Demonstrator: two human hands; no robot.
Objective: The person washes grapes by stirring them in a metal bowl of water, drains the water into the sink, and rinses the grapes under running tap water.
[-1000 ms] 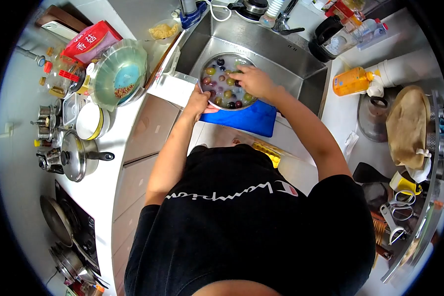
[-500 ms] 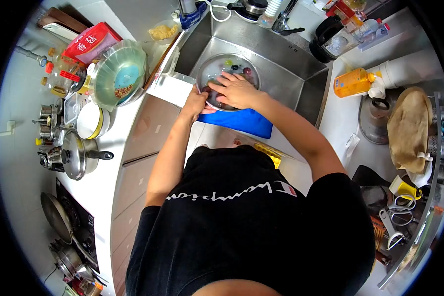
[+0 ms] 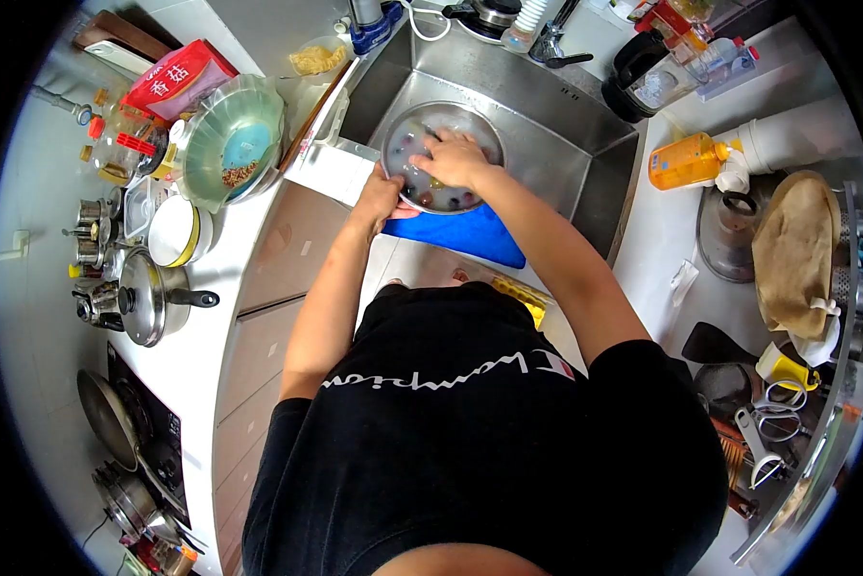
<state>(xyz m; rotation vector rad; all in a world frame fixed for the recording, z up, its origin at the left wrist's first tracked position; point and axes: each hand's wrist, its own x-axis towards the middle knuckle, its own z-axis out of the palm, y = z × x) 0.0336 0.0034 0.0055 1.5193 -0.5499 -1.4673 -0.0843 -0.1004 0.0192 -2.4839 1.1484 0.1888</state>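
A round metal bowl (image 3: 498, 141) of cloudy water sits at the front of the sink. Several small round pieces, perhaps grapes (image 3: 454, 203), dark, reddish and yellow-green, lie in the water. My left hand (image 3: 379, 199) grips the bowl's near left rim, thumb on top and fingers below. Inside the bowl, my right hand (image 3: 455, 160) is spread out with its fingertips in the water. The murk hides what those fingertips touch.
The steel sink (image 3: 547, 158) surrounds the bowl, with a blue cloth (image 3: 470, 235) over its front edge. On the left counter are a green plastic bowl (image 3: 196, 158) and a lidded pot (image 3: 148, 302). An orange bottle (image 3: 681, 161) lies at the right.
My right hand has shifted up and slightly right within the bowl, away from the near rim. The fruits have moved around and the water looks cloudier. My left hand stays at the rim.
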